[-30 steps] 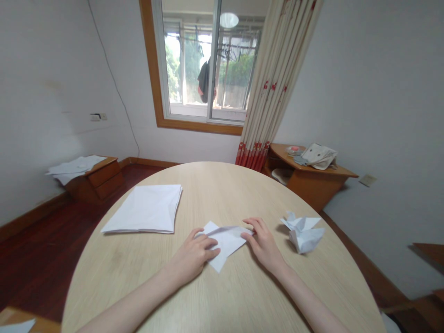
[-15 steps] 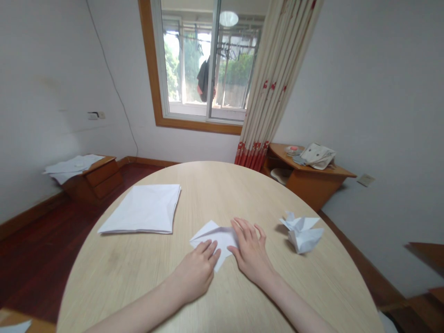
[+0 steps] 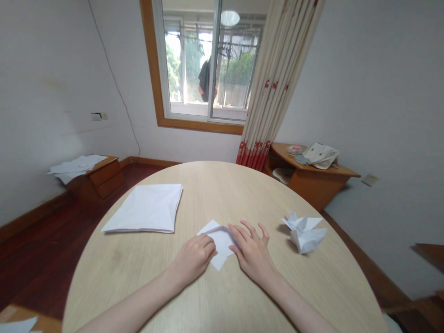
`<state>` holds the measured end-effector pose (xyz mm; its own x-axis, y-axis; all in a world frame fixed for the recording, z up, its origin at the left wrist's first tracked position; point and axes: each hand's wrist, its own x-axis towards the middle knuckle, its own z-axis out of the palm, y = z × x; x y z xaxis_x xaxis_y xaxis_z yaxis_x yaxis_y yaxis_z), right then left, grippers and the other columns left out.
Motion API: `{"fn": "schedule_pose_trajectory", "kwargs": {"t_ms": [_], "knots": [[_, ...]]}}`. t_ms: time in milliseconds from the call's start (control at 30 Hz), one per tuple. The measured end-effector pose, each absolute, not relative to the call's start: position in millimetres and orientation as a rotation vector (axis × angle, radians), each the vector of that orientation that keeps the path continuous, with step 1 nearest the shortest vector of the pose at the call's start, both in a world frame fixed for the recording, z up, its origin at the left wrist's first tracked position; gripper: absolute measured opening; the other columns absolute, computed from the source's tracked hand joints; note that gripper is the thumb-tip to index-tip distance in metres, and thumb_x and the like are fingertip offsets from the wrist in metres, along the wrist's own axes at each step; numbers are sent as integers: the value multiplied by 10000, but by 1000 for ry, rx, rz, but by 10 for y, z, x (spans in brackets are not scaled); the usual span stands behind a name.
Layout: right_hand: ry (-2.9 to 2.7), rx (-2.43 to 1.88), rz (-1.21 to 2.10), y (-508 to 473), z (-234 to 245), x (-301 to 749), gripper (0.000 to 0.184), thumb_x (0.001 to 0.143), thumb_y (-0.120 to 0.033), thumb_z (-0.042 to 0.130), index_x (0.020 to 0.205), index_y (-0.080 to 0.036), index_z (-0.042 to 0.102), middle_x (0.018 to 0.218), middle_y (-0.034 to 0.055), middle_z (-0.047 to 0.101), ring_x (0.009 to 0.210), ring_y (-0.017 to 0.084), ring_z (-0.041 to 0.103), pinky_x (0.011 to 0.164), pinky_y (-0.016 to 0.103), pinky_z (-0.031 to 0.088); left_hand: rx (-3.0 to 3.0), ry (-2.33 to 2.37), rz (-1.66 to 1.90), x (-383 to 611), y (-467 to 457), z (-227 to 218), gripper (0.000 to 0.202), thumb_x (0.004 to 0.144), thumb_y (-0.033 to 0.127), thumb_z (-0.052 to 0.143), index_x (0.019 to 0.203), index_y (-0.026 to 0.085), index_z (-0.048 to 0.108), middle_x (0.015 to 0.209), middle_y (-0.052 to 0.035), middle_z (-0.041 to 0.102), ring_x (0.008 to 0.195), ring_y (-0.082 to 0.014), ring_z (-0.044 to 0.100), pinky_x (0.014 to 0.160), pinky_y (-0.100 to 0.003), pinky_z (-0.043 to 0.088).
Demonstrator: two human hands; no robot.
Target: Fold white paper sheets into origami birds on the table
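Note:
A small piece of folded white paper point(image 3: 222, 243) lies on the round table between my hands, with one corner toward me and one pointing away. Its upper layer is bent up into an open fold. My left hand point(image 3: 196, 254) is curled over the paper's left side, fingers closed on it; the left corner is hidden beneath them. On the right side, my right hand point(image 3: 253, 249) pinches the paper's edge between thumb and forefinger, while its other fingers are raised and spread.
A stack of white paper sheets point(image 3: 145, 208) lies at the table's left. Folded paper figures point(image 3: 305, 233) stand at the right. Beyond the pale wooden table point(image 3: 215, 185) are a low drawer cabinet point(image 3: 104, 178) on the left and a corner shelf point(image 3: 312, 182) on the right.
My left fingers have moved to the paper's left corner and curled over it. The fold's two sides are drawn closer together, and the right hand's outer fingers have lifted.

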<state>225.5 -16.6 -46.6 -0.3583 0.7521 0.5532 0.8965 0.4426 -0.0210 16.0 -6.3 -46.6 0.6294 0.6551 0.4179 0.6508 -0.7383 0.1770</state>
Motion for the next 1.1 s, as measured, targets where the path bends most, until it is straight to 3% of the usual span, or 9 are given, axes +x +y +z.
{"fn": "schedule_pose_trajectory", "kwargs": {"t_ms": [100, 233, 367, 600, 800, 1100], "knots": [[-2209, -1356, -372, -157, -467, 2272, 331, 947, -284, 449, 1267, -254, 526, 1184, 58, 660, 1191, 240, 495, 1080, 499, 65, 2706, 1120, 872, 169, -61, -454, 74, 886, 135, 543, 942, 180, 560, 991, -79, 621, 949, -231, 596, 815, -384, 520], [-2267, -1325, -310, -144, -426, 2321, 301, 951, -233, 424, 1225, -239, 549, 1194, 69, 657, 1168, 233, 527, 1080, 506, 53, 2593, 1034, 903, 175, -68, -473, 489, 882, 75, 472, 1337, 203, 348, 1378, -132, 441, 1315, -242, 389, 1066, -475, 382], [-2312, -1289, -264, -139, -399, 2353, 318, 947, -195, 414, 1227, -251, 554, 1203, 71, 660, 1154, 225, 557, 1084, 521, 75, 2582, 1025, 759, 169, -49, -541, 630, 917, 95, 423, 1469, 209, 142, 1510, -128, 305, 1411, -216, 242, 1138, -469, 297], [-2424, -1201, -202, -125, -494, 2342, 541, 854, -18, 388, 1340, -235, 484, 1300, 75, 599, 1222, 193, 530, 1109, 519, 188, 2645, 1057, 591, 168, -44, -575, 501, 954, 136, 388, 1444, 182, 295, 1500, -105, 345, 1388, -188, 297, 1134, -409, 314], [-2537, -1227, -75, -80, -620, 2367, 636, 773, 43, 345, 1365, -151, 473, 1388, 107, 507, 1312, 192, 436, 1067, 424, 403, 2679, 1067, 491, 176, -37, -560, 437, 962, 134, 374, 1399, 133, 390, 1474, -126, 377, 1372, -200, 325, 1127, -414, 318], [-2468, -1301, 167, -100, -653, 2343, 605, 844, 12, 292, 1421, -144, 386, 1450, 125, 416, 1359, 191, 351, 1097, 440, 376, 2685, 1037, 451, 160, -38, -544, 448, 962, 106, 354, 1410, 118, 378, 1480, -143, 347, 1381, -205, 301, 1126, -423, 317]]}}
